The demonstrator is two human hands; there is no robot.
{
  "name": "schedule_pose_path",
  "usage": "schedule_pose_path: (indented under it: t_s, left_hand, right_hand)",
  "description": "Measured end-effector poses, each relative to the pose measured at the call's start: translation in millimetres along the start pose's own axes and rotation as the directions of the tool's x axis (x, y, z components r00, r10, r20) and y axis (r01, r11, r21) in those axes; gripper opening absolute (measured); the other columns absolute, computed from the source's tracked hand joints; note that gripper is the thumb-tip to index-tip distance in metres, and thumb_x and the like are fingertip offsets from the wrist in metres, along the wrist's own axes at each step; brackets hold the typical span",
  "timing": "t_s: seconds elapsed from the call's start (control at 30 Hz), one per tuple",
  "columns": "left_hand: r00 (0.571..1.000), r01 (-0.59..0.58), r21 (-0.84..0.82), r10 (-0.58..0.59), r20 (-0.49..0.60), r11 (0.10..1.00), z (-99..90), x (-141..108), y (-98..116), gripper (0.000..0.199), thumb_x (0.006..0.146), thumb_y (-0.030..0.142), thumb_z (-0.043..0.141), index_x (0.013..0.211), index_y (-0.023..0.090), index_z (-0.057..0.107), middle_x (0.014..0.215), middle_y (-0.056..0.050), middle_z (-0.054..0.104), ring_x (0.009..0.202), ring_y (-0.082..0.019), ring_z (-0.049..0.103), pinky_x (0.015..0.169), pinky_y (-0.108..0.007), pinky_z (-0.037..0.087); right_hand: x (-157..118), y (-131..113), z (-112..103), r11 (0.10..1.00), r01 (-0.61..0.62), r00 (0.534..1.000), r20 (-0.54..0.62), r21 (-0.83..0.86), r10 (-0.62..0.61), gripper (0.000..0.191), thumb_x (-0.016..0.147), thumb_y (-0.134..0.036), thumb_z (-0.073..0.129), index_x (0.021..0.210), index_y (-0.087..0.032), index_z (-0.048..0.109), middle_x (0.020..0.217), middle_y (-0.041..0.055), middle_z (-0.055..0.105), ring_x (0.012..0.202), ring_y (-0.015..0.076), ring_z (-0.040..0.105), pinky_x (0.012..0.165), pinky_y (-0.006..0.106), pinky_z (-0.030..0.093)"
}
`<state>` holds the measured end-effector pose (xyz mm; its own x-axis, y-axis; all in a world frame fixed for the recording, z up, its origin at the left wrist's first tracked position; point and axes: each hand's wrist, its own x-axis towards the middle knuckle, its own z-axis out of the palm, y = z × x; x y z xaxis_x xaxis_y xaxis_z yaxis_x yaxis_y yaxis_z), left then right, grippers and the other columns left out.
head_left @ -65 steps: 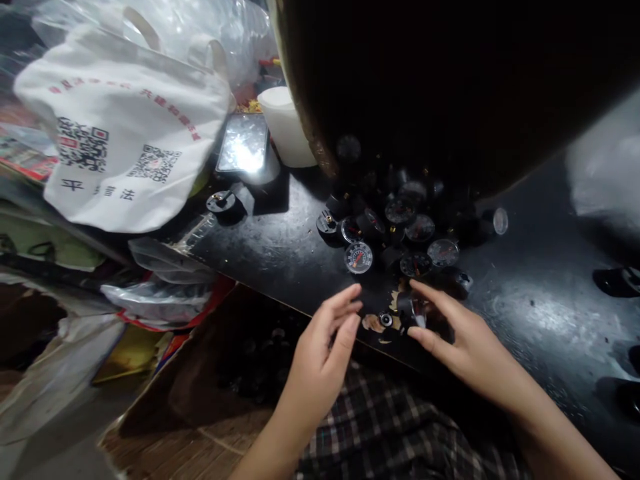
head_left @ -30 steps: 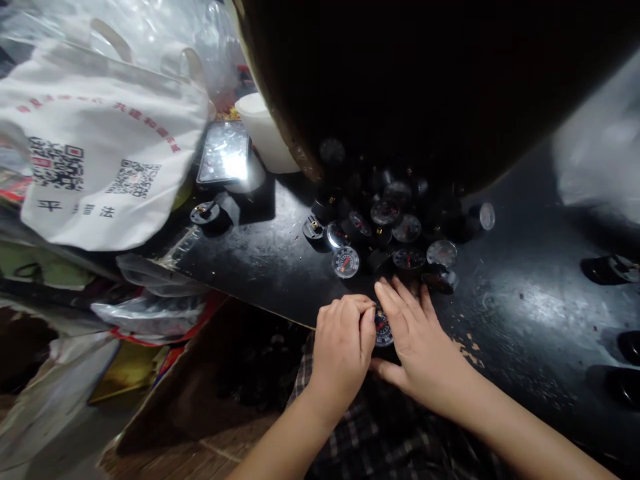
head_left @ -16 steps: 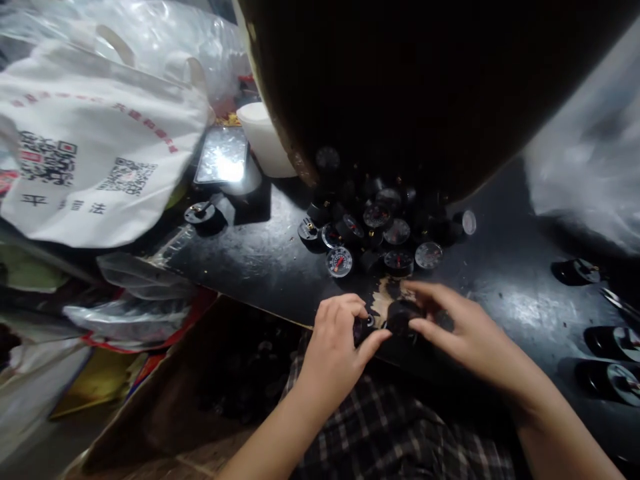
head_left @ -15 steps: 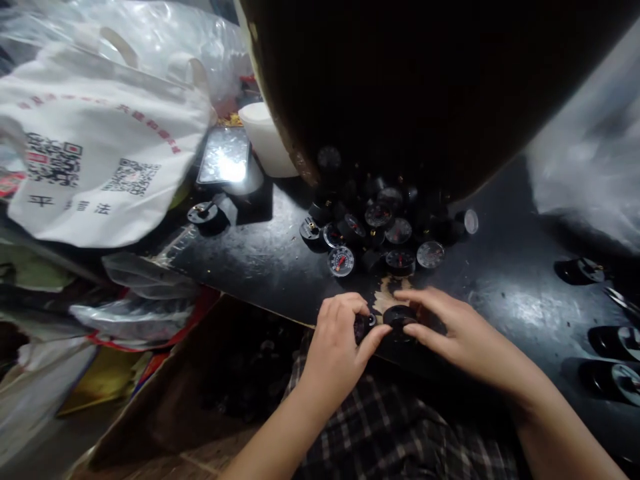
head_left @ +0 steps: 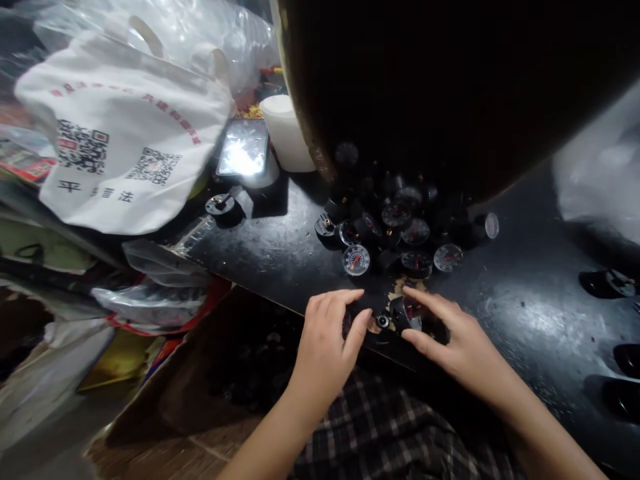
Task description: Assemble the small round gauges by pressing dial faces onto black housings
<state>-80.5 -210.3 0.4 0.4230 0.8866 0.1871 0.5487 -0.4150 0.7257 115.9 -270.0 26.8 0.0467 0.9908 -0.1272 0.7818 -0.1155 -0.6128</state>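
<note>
Small black gauge (head_left: 409,312) lay at the near edge of the dark surface (head_left: 525,313), pinched between thumb and forefinger of the right hand (head_left: 450,337); left hand (head_left: 327,340), fingers loosely curled, holding nothing, sat just left.

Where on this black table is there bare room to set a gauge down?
Bare table lies between the gauge pile and the white bag, left of the left hand. Another bare stretch runs right of the right hand, before the dark parts at the edge. It is crowded at the pile and between the hands.
</note>
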Motion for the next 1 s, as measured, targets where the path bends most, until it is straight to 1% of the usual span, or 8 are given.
schedule_pose_path:
  t_s: [0.07,0.13,0.27,0.33,0.47,0.53,0.7,1.0]
  left_hand:
    - [1.000,-0.010,0.013,0.010,-0.017,1.000,-2.8,0,-5,0.021,0.097,0.031,0.048,0.114,0.022,0.056,0.112,-0.004,0.062,0.108,-0.021,0.051,0.098,-0.039,0.040]
    - [1.000,-0.014,-0.026,0.014,0.005,1.000,-3.3,2,-5,0.021,0.098,0.032,0.046,0.113,0.023,0.057,0.111,-0.003,0.062,0.108,-0.021,0.051,0.097,-0.039,0.040]
    - [0.993,0.042,-0.100,-0.030,0.116,0.994,-2.0,6,3,0.018,0.098,0.035,0.047,0.107,0.025,0.058,0.108,0.000,0.063,0.104,-0.019,0.052,0.093,-0.038,0.039]
    - [0.985,0.053,-0.088,-0.037,0.167,0.995,-1.9,6,6,0.015,0.097,0.034,0.048,0.106,0.026,0.057,0.108,0.001,0.062,0.104,-0.020,0.050,0.092,-0.038,0.037]
    - [0.984,0.027,0.004,-0.027,0.179,1.000,-2.5,4,9,0.013,0.096,0.031,0.051,0.106,0.024,0.055,0.110,0.000,0.061,0.104,-0.021,0.048,0.091,-0.039,0.036]
    - [0.983,0.022,0.050,-0.031,0.178,0.998,-2.7,4,10,0.012,0.096,0.030,0.051,0.105,0.023,0.055,0.108,-0.001,0.061,0.103,-0.021,0.048,0.090,-0.039,0.036]
    - [0.980,0.021,0.073,-0.035,0.198,0.997,-3.2,4,11,0.013,0.097,0.031,0.049,0.105,0.023,0.055,0.109,-0.003,0.061,0.103,-0.022,0.048,0.088,-0.040,0.036]
    - [0.985,-0.009,0.124,-0.012,0.170,0.992,-3.0,6,10,0.017,0.098,0.032,0.046,0.109,0.024,0.056,0.110,-0.004,0.063,0.104,-0.024,0.052,0.088,-0.042,0.039]
  right_hand:
    - [4,1,-4,1.000,0.014,0.999,0.035,0.006,-0.014,0.052,0.089,-0.044,0.058,0.137,-0.027,0.046,0.131,0.0086,0.059,0.119,0.0262,0.054,0.099,0.050,0.044]
    - [6,-3,-5,0.995,0.088,0.995,0.054,-0.056,-0.085,0.051,0.089,-0.040,0.058,0.136,-0.024,0.046,0.131,0.0107,0.058,0.120,0.0272,0.053,0.100,0.052,0.042]
    - [5,-17,0,0.943,0.263,0.964,0.087,-0.203,-0.250,0.048,0.091,-0.026,0.056,0.137,-0.019,0.044,0.129,0.0121,0.058,0.117,0.0262,0.054,0.097,0.051,0.045]
    - [4,-21,7,0.914,0.302,0.953,0.088,-0.272,-0.289,0.056,0.089,-0.025,0.058,0.140,-0.016,0.038,0.133,0.0135,0.056,0.123,0.0283,0.050,0.101,0.053,0.043]
    - [3,-20,24,0.899,0.253,0.967,0.052,-0.357,-0.251,0.094,0.081,-0.036,0.068,0.150,-0.009,0.011,0.152,0.0186,0.034,0.145,0.0341,0.019,0.113,0.064,0.023]
    - [4,-18,29,0.906,0.232,0.973,0.078,-0.355,-0.219,0.100,0.081,-0.041,0.068,0.152,-0.012,0.004,0.156,0.0170,0.025,0.147,0.0326,0.012,0.115,0.065,0.019]
    - [7,-18,26,0.916,0.222,0.974,0.124,-0.334,-0.191,0.103,0.081,-0.043,0.066,0.153,-0.017,-0.003,0.158,0.0140,0.023,0.148,0.0304,0.009,0.116,0.065,0.017]
    - [4,-20,26,0.933,0.205,0.978,0.110,-0.295,-0.180,0.099,0.081,-0.039,0.067,0.153,-0.014,0.004,0.157,0.0146,0.023,0.148,0.0316,0.011,0.116,0.066,0.014]
